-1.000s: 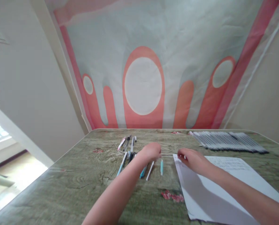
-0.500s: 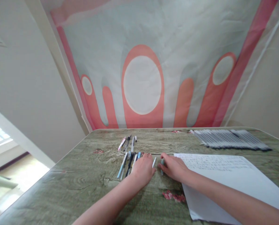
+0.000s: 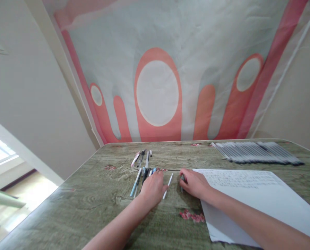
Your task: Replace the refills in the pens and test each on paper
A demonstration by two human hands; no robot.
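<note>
My left hand [image 3: 153,188] lies palm down over the right side of a group of pens [image 3: 136,183], its thumb spread apart from the fingers. Its fingertips reach blue and dark pens; whether they press on one is hidden. Just right of the thumb, a slim white pen [image 3: 168,186] lies slanted on the table. My right hand [image 3: 196,182] is at the paper's left edge, thumb and fingers closed around a short visible piece of a grey pen [image 3: 181,184]. Most of that pen is hidden by the hand.
Behind the group lie several more pens [image 3: 135,159], one pink and white. A sheet of paper [image 3: 238,211] with handwriting rests under my right forearm. A long row of clear, dark-tipped pens [image 3: 256,152] lies at the back right of the wood-patterned table [image 3: 87,205].
My left hand has shifted slightly left, off the white pen, which now shows in full. My right thumb and fingers have closed around the grey pen.
</note>
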